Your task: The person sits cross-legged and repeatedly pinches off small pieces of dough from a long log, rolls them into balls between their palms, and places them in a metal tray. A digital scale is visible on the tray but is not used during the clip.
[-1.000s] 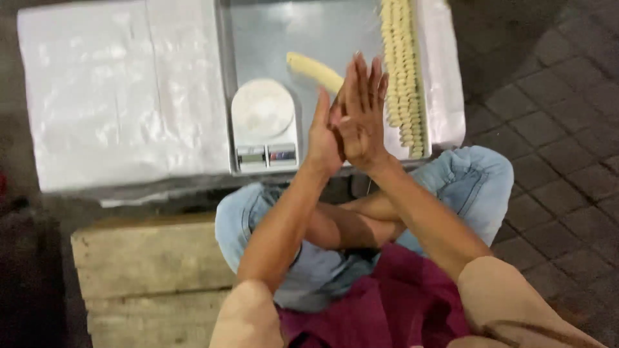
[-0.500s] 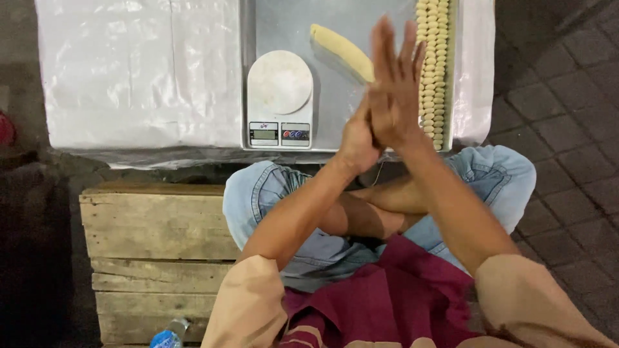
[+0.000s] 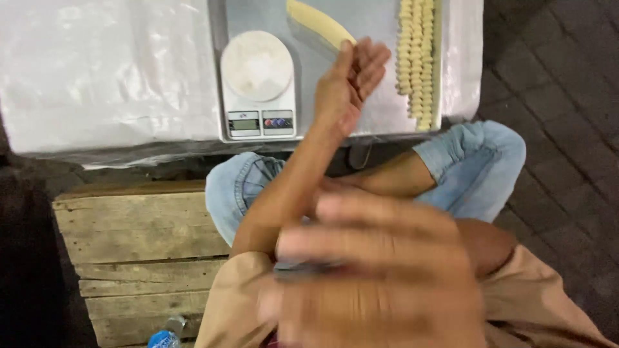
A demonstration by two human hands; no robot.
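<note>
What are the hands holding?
Nothing, it seems. The left hand is curled near the dough roll. The right hand is blurred, close to the camera.

Dim surroundings, bright glare on the table's plastic sheet (image 3: 109, 71), near hand (image 3: 380, 277) blurred.

Pale yellow dough roll (image 3: 320, 24) and rows of yellow ridged pieces (image 3: 418, 58) lie on a grey metal tray (image 3: 380, 96), beside a white scale (image 3: 258, 84), on a bench under whitish plastic sheet (image 3: 109, 71), with faded blue jeans (image 3: 477, 161) and a maroon apron nearer.
</note>
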